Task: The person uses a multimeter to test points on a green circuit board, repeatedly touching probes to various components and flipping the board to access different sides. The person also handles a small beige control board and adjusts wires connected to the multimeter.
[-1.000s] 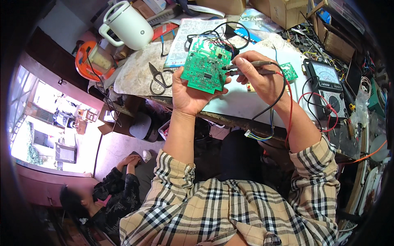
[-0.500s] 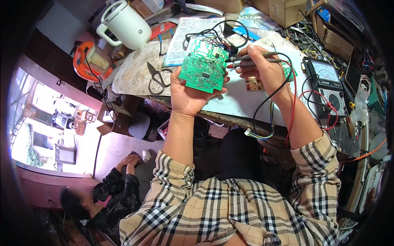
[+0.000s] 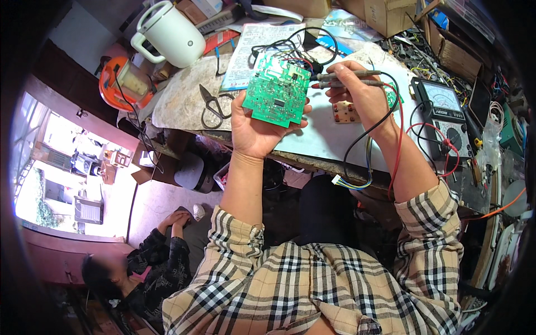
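Left hand (image 3: 254, 135) has its grip on the near end of a green board (image 3: 273, 92), held up over the counter (image 3: 178, 109). Right hand's (image 3: 362, 95) grip is pinching two probes (image 3: 349, 76) together, black one on the far side, both running crosswise, tips aimed left at the board's right edge. Tips look just beside it; from here I can't tell if black's touching. Meter (image 3: 441, 103) sits further right.
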`<state>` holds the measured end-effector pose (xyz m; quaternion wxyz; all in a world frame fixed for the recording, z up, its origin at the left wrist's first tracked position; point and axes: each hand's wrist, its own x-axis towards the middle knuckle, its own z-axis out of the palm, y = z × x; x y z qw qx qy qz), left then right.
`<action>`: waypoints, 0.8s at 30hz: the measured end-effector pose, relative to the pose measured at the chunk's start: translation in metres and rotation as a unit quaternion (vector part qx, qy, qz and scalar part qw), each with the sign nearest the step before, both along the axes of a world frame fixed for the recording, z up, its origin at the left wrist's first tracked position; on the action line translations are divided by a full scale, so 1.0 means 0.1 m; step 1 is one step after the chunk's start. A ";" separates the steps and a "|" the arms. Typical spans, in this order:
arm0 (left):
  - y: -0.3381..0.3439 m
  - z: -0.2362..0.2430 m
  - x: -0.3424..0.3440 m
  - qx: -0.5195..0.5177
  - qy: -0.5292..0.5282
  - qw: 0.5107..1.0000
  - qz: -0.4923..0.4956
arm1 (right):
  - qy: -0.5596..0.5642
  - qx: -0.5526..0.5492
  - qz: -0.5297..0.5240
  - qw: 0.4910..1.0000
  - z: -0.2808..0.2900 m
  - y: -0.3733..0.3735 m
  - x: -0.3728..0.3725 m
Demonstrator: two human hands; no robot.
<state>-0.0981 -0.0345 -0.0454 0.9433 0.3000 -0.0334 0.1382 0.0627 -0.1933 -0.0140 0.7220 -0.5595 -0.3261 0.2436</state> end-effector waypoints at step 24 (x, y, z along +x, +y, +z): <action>-0.01 0.01 0.00 0.019 0.003 1.000 -0.010 | 0.062 0.026 0.022 0.998 -0.01 0.02 -0.03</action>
